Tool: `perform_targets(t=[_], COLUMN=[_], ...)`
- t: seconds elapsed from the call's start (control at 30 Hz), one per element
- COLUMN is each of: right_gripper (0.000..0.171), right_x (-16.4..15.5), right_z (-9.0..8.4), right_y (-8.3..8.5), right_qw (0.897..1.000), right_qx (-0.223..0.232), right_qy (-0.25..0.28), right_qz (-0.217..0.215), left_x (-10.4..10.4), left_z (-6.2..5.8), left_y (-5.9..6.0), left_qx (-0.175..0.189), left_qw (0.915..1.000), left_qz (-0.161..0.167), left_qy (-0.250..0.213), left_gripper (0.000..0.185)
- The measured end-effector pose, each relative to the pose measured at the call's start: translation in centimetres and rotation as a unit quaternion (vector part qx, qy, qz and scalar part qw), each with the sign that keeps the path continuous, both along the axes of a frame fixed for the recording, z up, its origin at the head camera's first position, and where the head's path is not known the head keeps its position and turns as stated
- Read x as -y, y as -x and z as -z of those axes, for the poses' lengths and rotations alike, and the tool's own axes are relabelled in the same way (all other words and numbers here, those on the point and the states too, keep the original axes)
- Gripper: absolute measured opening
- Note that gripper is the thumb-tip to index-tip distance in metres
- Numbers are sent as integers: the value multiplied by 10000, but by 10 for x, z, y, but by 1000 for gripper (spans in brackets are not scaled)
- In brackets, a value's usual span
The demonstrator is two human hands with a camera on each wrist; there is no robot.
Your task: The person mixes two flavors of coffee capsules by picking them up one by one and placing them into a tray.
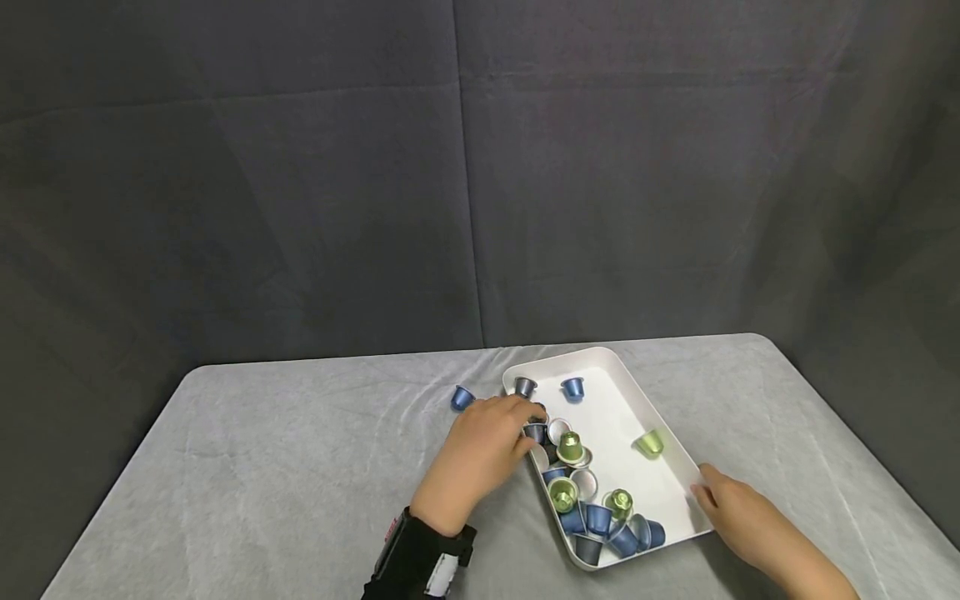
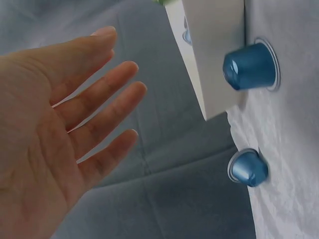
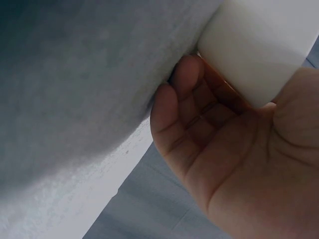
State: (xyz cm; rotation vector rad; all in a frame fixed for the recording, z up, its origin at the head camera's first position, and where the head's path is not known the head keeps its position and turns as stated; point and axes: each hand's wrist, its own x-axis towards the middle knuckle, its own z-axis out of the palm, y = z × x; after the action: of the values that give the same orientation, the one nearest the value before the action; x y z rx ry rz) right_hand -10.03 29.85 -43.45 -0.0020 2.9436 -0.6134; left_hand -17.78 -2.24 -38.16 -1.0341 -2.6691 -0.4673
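Note:
A white tray (image 1: 626, 492) holds coffee capsules in blue, green and dark grey, crowded along its left side and near end. My left hand (image 1: 487, 442) is over the tray's left rim, fingers towards the dark capsules (image 1: 525, 387). The left wrist view shows the left hand (image 2: 75, 114) with fingers apart and nothing in them. Outside the tray, a blue capsule (image 2: 251, 67) lies beside its wall and another blue capsule (image 2: 249, 168) farther off. My right hand (image 1: 742, 517) grips the tray's right edge near the front corner, fingers (image 3: 167, 112) curled under the tray wall (image 3: 254, 50).
A grey cloth (image 1: 300, 467) covers the table under the tray. Dark fabric (image 1: 337, 208) hangs behind the table's far edge. Within the tray, a green capsule (image 1: 649, 444) lies on the right and a blue capsule (image 1: 573, 389) near the far end.

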Motion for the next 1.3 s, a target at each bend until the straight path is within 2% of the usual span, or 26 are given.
perform_targets(t=[0.23,0.43,0.7,0.97,1.3], right_gripper=[11,11,10,9,9], right_x=[0,0,1,0,0], right_z=[1,1,0,-1,0], right_y=[0,1,0,0,2], right_qw=[10000,10000,10000,10000,10000], right_qx=[2,31,57,16,41], right_qy=[-12,-83,-6,24,-51], right_qz=[7,38,35,11,47], left_x=[13,20,19,21,18], left_z=[0,3,13,19,30], left_y=[8,12,16,17,18], left_qx=[494,689,704,1168,1065], left_qw=[9983,9961,9962,9911,9927], left_qz=[-207,-413,-444,-621,-566], left_qy=[-212,-360,-248,-115,-8], left_gripper=[32,33,33,40,38])
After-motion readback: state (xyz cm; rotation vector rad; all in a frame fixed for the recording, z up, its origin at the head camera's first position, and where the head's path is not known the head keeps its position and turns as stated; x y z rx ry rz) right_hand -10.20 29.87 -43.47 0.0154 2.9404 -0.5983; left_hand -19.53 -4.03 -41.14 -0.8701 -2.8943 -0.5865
